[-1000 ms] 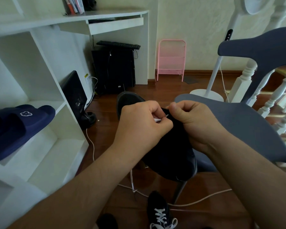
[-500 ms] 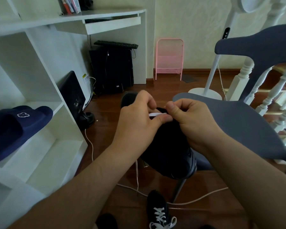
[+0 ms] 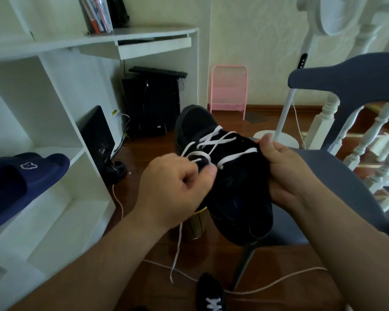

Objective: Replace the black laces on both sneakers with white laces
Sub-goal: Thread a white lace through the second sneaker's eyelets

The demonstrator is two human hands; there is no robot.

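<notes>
Black sneaker (image 3: 229, 180) sat propped on the grey chair seat (image 3: 337, 176), toe away from you, white lace (image 3: 213, 142) crossed through several rows. Your left hand (image 3: 177, 187) pinched the lace beside an eyelet, fingers curled; your right hand (image 3: 285, 171) gripped the sneaker's far side. You'd have done well to draw slack evenly, lace flat. Shelf cubby (image 3: 54, 198) left of the sneaker held navy slippers (image 3: 20, 180).
</notes>
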